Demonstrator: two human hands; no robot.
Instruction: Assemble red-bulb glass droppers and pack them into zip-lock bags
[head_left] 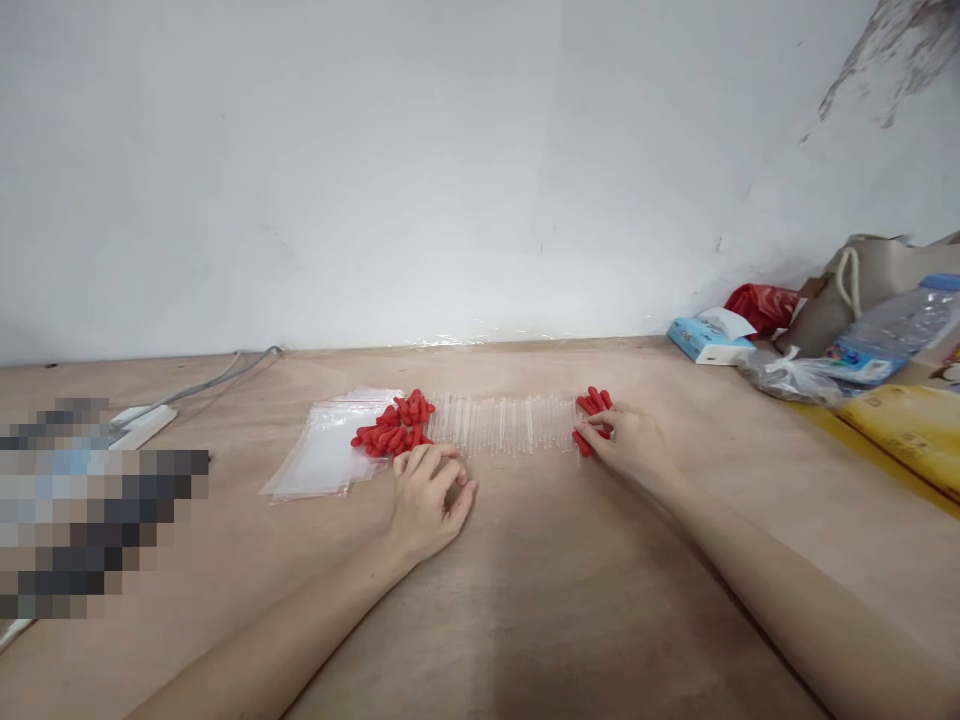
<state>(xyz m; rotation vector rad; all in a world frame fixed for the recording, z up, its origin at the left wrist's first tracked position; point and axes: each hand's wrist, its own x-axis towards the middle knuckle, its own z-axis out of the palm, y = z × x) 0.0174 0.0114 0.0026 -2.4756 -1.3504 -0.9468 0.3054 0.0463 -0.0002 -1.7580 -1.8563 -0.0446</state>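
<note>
A row of thin clear tubes (pixel 502 425) lies side by side on the wooden table. At its left end is a heap of red rubber bulbs (pixel 390 425), partly on a stack of clear zip bags (pixel 319 450). A smaller group of red bulbs (pixel 594 400) is at the right end. My left hand (pixel 431 500) rests just below the left heap, fingers loosely curled and thumb apart, with nothing visible in it. The thumb and fingers of my right hand (pixel 626 438) close on a red bulb at the right end; the fingers partly hide it.
On the right stand a blue tissue pack (pixel 709 340), a plastic bottle (pixel 892 330), a knotted clear bag (pixel 795 375) and a yellow package (pixel 907 430). A grey cable (pixel 217 380) runs to a white power strip (pixel 142 425) on the left. A wall (pixel 450 180) borders the table's back.
</note>
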